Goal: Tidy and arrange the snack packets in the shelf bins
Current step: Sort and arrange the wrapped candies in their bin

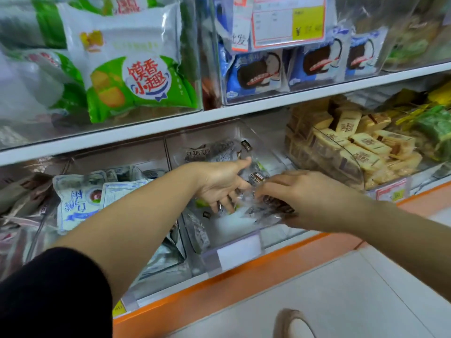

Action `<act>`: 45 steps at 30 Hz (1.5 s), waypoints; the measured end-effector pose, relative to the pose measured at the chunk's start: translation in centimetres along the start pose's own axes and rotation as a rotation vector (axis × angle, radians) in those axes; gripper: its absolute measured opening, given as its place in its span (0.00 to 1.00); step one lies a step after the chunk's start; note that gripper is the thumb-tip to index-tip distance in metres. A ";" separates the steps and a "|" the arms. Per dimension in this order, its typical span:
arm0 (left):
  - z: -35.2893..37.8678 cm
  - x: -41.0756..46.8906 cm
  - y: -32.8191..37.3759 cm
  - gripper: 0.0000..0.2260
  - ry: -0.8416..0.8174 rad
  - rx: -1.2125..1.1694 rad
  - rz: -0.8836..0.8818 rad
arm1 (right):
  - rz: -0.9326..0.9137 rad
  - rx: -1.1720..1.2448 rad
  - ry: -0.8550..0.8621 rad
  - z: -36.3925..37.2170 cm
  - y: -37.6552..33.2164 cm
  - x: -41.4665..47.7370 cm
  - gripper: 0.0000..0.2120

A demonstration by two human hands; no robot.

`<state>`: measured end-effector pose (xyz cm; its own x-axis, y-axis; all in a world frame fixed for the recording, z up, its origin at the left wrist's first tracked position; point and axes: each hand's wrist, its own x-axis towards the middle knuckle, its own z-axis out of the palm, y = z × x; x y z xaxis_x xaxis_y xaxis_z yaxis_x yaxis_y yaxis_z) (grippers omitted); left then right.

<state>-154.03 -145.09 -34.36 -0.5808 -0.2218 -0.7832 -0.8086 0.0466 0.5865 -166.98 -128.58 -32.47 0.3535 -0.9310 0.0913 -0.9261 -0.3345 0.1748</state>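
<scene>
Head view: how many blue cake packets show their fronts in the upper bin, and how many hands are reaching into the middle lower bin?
Blue cake packets: 3
Hands: 2 (left hand, right hand)
Total: 5
</scene>
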 end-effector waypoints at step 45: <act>9.7 0.7 -0.6 0.33 0.469 0.115 0.250 | 0.626 0.400 0.509 6.7 -2.9 -3.0 0.13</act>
<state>-154.84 -135.81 -37.31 -0.6737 -0.6001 -0.4313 -0.6718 0.2541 0.6957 -166.26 -125.80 -39.80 -0.3040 -0.8140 0.4950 -0.9118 0.0979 -0.3989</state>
